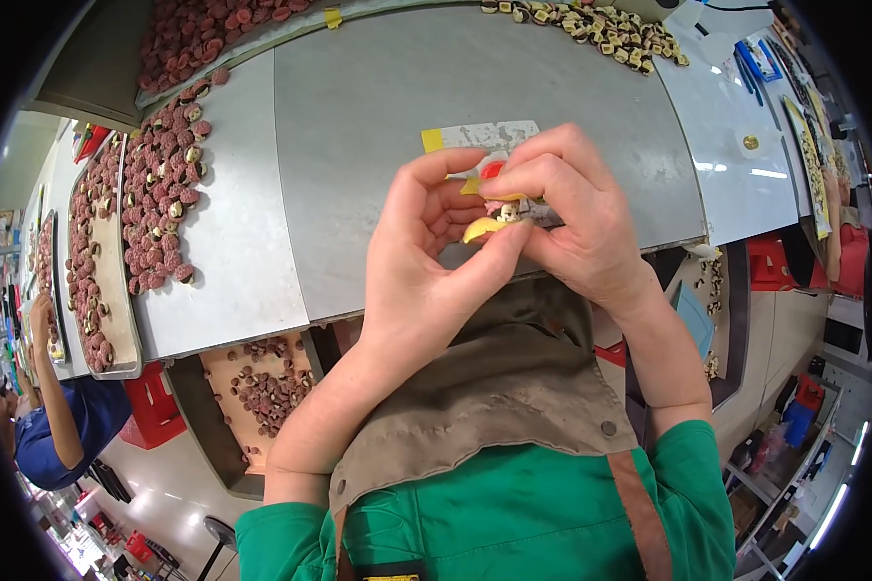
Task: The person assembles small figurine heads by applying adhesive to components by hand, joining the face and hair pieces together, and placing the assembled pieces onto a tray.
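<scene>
In front of my chest, both hands meet over the grey work table (pixel 358 194). My right hand (pixel 581 208) pinches a small piece with pink, white and dark parts (pixel 506 210) between its fingers and thumb. A curved yellow strip (pixel 480 229) runs along the piece's lower edge, and more yellow shows above it. My left hand (pixel 421 252) is curled around the near side, its thumb tip pressed to the piece. The fingers partly hide the piece, so its exact kind cannot be told. Just behind them shows a small red thing (pixel 492 170).
A worn pale sheet with yellow tape (pixel 480 137) lies beyond my hands. Pink bumpy pieces (pixel 165 194) spread at the left, beside a tray (pixel 126 290). Black-and-cream pieces (pixel 610 34) lie at the far right. Open drawers (pixel 199 407) sit below the edge. Another person (pixel 58 426) works at left.
</scene>
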`<state>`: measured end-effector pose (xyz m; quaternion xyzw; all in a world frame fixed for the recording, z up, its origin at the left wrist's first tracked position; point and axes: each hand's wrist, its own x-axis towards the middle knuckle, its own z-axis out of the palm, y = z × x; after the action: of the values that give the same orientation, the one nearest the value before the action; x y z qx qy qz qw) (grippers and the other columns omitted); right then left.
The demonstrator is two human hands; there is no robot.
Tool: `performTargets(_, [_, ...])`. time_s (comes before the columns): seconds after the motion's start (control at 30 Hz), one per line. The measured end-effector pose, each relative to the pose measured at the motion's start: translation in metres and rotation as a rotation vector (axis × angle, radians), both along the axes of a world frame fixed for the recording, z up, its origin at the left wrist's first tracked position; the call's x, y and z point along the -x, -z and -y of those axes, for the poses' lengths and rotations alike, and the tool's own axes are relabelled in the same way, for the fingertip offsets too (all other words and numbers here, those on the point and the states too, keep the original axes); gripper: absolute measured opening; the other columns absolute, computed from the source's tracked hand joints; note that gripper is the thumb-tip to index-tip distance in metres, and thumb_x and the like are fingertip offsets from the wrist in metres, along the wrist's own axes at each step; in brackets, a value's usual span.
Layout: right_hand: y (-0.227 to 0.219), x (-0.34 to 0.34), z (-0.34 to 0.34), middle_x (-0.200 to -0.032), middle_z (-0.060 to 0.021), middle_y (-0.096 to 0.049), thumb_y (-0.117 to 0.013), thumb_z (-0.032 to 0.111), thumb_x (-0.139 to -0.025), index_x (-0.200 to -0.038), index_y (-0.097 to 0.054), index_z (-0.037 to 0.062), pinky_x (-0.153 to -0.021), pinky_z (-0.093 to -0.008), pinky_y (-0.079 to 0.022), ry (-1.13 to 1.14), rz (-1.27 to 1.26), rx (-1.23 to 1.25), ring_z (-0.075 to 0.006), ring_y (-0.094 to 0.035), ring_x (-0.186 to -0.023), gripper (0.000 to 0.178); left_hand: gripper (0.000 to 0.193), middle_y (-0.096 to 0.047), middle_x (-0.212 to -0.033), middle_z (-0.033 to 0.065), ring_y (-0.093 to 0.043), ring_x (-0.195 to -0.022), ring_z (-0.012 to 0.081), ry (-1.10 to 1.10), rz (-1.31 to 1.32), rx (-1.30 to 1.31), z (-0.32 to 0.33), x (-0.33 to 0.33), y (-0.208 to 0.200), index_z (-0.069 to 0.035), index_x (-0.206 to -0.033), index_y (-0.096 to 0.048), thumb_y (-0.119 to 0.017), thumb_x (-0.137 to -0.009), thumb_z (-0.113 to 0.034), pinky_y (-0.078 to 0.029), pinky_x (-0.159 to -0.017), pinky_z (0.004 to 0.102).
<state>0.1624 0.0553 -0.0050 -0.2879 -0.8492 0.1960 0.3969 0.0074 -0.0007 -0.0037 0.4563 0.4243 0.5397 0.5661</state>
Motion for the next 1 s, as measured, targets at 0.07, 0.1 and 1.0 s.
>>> performTargets(0.07, [0.002, 0.003, -0.002, -0.09, -0.0056, -0.055, -0.076, 0.006, -0.065, -0.088, -0.063, 0.0075, -0.067, -0.0281, -0.05, -0.009, -0.055, -0.022, -0.018, -0.057, -0.081, 0.026, 0.049, -0.057, -0.104, 0.0084, -0.056, -0.096, 0.0119, -0.001, 0.016, 0.005, -0.003, 0.0, 0.001, 0.0, -0.124, -0.04, -0.064, -0.081, 0.002, -0.047, -0.084, 0.024])
performTargets(0.1, [0.001, 0.003, -0.003, -0.09, -0.0056, -0.055, -0.076, 0.006, -0.065, -0.088, -0.063, 0.0075, -0.067, -0.0281, -0.05, -0.009, -0.058, -0.022, -0.018, -0.057, -0.081, 0.026, 0.049, -0.057, -0.104, 0.0084, -0.056, -0.096, 0.0119, -0.001, 0.014, 0.004, -0.004, 0.0, 0.001, 0.0, -0.124, -0.04, -0.064, -0.081, 0.002, -0.047, -0.084, 0.024])
performTargets(1.0, [0.012, -0.084, -0.149, -0.097, -0.0121, -0.055, -0.062, 0.015, -0.082, -0.096, -0.054, 0.0025, -0.075, -0.0379, -0.046, 0.381, 0.342, -0.336, -0.0322, -0.054, -0.088, 0.021, 0.028, -0.063, -0.094, 0.0128, -0.06, -0.086, 0.0259, -0.767, -1.809, 0.118, 0.016, 0.475, 0.022, -0.007, -0.109, -0.061, -0.058, -0.089, -0.026, -0.047, -0.077, 0.036])
